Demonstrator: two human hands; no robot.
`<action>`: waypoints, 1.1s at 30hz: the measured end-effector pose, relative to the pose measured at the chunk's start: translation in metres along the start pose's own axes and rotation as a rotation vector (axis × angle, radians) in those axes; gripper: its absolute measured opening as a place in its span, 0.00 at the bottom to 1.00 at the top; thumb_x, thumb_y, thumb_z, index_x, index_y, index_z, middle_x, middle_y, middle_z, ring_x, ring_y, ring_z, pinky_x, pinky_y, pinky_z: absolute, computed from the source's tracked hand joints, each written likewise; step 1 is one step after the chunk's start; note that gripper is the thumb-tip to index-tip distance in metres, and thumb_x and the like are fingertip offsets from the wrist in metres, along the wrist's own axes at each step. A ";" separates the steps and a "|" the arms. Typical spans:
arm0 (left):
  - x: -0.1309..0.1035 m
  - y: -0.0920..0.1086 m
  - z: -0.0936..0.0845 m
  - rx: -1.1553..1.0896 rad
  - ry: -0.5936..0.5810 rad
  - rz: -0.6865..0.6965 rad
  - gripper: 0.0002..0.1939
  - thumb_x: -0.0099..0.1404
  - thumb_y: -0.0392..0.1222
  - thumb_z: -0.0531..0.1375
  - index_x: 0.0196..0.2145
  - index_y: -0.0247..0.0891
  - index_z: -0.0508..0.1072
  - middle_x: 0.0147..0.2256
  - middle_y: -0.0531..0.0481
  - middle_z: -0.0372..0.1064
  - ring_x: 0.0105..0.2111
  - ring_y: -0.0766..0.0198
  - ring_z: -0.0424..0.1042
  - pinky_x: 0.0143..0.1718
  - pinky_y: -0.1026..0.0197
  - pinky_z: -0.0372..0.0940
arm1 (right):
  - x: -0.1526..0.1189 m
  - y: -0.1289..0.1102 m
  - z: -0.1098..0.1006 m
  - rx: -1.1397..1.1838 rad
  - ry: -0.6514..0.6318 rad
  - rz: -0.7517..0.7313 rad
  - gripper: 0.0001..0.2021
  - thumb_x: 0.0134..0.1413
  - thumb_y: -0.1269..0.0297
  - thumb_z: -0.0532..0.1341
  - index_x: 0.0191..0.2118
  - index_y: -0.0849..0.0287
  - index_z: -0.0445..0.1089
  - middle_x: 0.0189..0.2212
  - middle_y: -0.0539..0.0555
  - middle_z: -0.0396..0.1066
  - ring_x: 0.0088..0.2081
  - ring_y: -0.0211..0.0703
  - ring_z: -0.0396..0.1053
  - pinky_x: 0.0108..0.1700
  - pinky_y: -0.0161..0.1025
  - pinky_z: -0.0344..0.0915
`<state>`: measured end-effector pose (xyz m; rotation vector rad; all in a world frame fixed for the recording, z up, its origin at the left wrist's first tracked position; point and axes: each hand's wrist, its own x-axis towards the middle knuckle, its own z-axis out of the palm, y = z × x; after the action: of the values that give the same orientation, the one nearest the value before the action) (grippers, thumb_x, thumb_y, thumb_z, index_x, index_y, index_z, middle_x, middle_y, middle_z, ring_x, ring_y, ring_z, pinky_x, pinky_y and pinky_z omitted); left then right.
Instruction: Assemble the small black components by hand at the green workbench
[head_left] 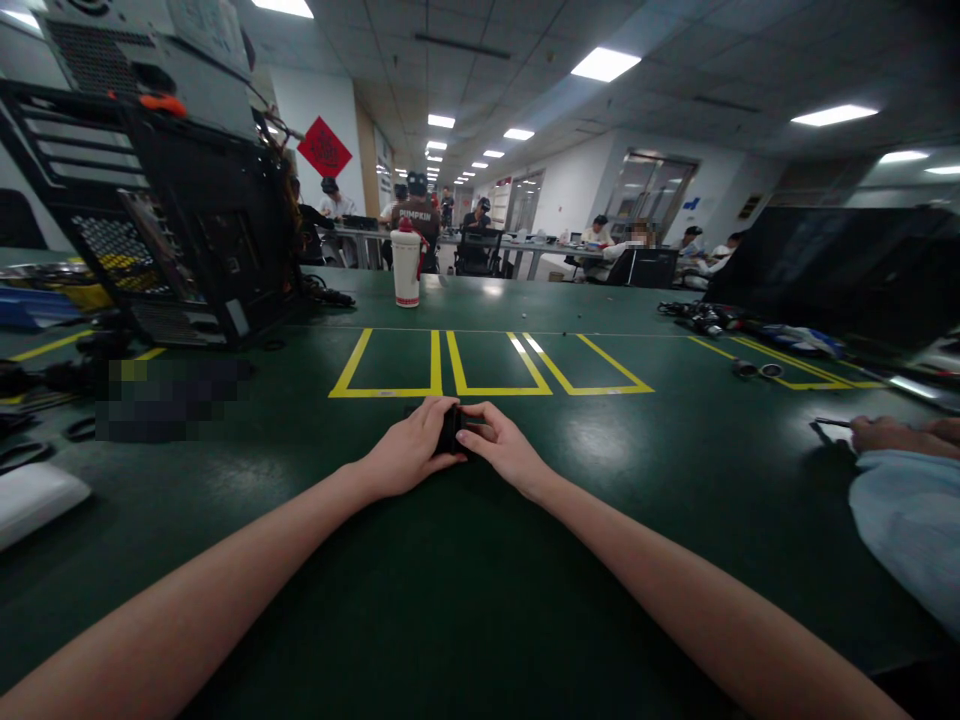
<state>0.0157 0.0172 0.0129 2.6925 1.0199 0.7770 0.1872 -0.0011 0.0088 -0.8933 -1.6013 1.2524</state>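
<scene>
A small black object [451, 428] is held between my two hands, low over the green table [465, 580], just in front of the yellow tape outlines [499, 392]. My left hand [411, 443] is wrapped round its left side, with the fingers over the top and the thumb along the lower edge. From the right, my right hand [501, 445] pinches it between thumb and fingers. Much of the object is hidden by the fingers, and its exact shape is too dark to make out.
A black computer case [217, 230] stands at the back left, near a white cup [406, 265]. A white object [37, 500] lies at the left edge. Another person's hand [900, 437] holds a dark thin item at the right. Cables [697, 317] lie at the back right.
</scene>
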 end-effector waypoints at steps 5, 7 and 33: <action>0.001 -0.001 0.001 -0.005 0.002 -0.001 0.30 0.57 0.47 0.56 0.52 0.40 0.46 0.49 0.42 0.51 0.46 0.54 0.60 0.44 0.49 0.61 | -0.004 -0.005 0.003 0.041 -0.018 -0.023 0.12 0.46 0.66 0.58 0.39 0.54 0.58 0.41 0.50 0.61 0.46 0.41 0.62 0.46 0.43 0.62; 0.001 0.000 0.000 -0.008 -0.001 -0.008 0.30 0.57 0.48 0.56 0.52 0.40 0.46 0.50 0.42 0.51 0.46 0.53 0.61 0.43 0.49 0.62 | -0.004 -0.005 0.004 -0.004 0.016 -0.029 0.10 0.47 0.65 0.57 0.38 0.54 0.59 0.41 0.50 0.61 0.46 0.41 0.62 0.47 0.43 0.62; 0.000 -0.001 0.001 -0.003 0.005 -0.003 0.30 0.56 0.48 0.56 0.52 0.40 0.46 0.49 0.42 0.52 0.46 0.53 0.61 0.43 0.49 0.61 | 0.001 0.003 0.002 -0.021 0.021 -0.024 0.15 0.46 0.66 0.58 0.42 0.54 0.58 0.41 0.51 0.62 0.46 0.42 0.62 0.47 0.44 0.61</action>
<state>0.0159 0.0177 0.0122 2.6875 1.0225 0.7851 0.1846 0.0000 0.0055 -0.8955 -1.6068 1.2076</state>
